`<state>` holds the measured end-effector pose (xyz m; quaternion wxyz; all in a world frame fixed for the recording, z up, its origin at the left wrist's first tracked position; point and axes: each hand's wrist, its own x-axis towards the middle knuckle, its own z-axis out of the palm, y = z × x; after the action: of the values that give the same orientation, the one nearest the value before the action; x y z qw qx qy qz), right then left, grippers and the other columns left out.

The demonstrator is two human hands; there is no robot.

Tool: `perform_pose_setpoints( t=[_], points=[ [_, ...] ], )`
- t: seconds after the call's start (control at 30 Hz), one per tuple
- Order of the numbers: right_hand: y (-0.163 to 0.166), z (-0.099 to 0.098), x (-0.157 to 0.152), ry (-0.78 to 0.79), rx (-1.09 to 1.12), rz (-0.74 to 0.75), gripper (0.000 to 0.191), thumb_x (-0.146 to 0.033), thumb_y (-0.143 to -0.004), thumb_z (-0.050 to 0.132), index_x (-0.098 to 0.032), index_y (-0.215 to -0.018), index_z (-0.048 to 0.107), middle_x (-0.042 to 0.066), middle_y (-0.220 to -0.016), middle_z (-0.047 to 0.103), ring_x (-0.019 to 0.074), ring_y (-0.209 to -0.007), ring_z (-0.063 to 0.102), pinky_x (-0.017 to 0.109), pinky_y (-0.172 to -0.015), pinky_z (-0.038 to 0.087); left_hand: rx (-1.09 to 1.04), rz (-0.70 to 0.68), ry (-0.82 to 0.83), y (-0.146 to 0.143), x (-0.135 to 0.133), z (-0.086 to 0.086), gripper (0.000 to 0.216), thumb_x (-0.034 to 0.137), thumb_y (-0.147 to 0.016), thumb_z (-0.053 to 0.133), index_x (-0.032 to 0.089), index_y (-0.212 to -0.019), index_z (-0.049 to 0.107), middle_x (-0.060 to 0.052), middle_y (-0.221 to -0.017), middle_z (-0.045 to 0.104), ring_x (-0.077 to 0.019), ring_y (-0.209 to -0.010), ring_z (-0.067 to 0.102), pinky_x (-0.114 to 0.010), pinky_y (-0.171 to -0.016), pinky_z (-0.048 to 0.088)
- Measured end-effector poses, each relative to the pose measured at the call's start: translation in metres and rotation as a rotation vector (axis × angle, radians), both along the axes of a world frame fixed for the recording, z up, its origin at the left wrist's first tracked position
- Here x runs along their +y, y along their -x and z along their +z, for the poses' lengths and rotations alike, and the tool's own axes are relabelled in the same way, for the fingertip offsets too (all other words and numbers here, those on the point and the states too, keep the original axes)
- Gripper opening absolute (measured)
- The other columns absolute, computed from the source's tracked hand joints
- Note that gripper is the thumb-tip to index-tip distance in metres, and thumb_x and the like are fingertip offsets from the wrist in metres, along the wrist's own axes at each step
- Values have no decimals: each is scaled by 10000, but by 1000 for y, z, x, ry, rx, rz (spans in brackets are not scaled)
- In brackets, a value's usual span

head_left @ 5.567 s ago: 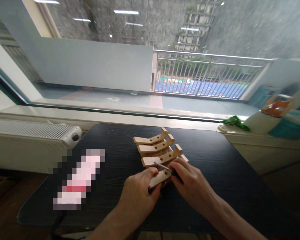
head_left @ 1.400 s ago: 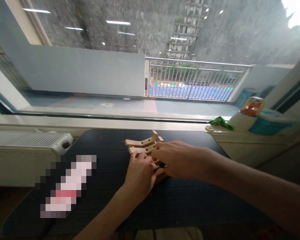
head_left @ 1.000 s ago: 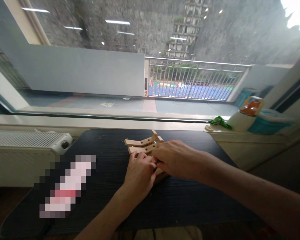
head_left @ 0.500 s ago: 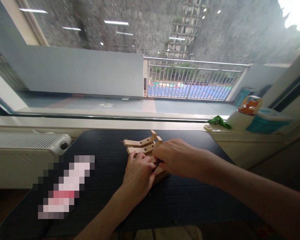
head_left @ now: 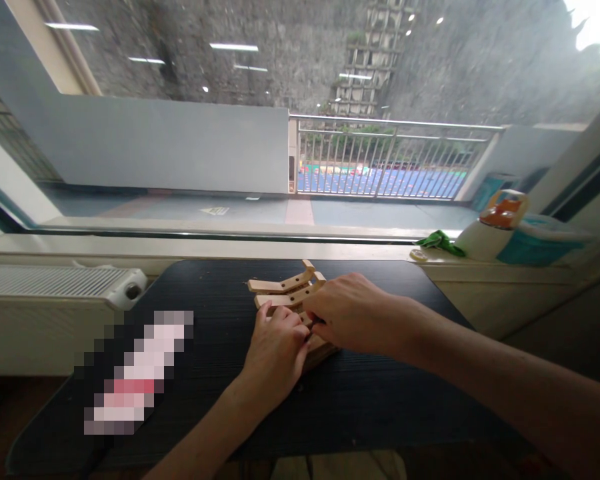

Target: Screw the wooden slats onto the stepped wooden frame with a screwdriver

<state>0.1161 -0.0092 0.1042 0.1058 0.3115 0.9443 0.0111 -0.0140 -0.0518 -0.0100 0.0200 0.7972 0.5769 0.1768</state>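
A light wooden rack of curved slats lies on the black table, near its middle. My left hand lies over the rack's near end, its bent fingers pressing on a slat. My right hand comes in from the right and is closed in a pinch just above the same slat, its fingertips touching those of the left hand. The screwdriver seen in this hand earlier is now hidden under its fingers. The two far slats stick out beyond both hands.
A blurred pink-and-white object lies on the table's left part. A white radiator stands to the left. On the sill at the right are a green cloth and a white and teal container. A large window is behind.
Since 5.6 s ago my right hand has moved forward over the rack and covers the screwdriver. Over the last second both hands have stayed almost still on the near slat.
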Motion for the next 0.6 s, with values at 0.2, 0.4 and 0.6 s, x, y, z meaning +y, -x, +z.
perform_pose_setpoints(
  t=[0.2, 0.4, 0.6],
  points=[
    [2, 2, 0, 23, -19, -5, 171, -143, -834, 525, -149, -856, 695, 95, -850, 714, 211, -850, 656, 277, -663, 422, 27, -23, 1, -2, 2, 2, 98, 180, -826, 581, 202, -812, 676, -42, -923, 681, -239, -988, 553, -505, -1026, 266],
    [1, 3, 4, 67, -32, 26, 120, -114, -792, 563, -142, -832, 672, 82, -813, 704, 208, -818, 655, 273, -633, 419, 18, -41, 22, -2, 2, 3, 123, 214, -847, 568, 206, -804, 682, -41, -937, 684, -242, -994, 549, -497, -1024, 266],
    [5, 3, 4, 40, -60, 29, 120, -110, -791, 557, -134, -837, 666, 95, -818, 704, 229, -834, 658, 292, -639, 437, 26, -37, 21, -2, 1, 2, 130, 209, -846, 563, 204, -802, 684, -36, -918, 682, -240, -990, 552, -505, -1030, 255]
  ],
)
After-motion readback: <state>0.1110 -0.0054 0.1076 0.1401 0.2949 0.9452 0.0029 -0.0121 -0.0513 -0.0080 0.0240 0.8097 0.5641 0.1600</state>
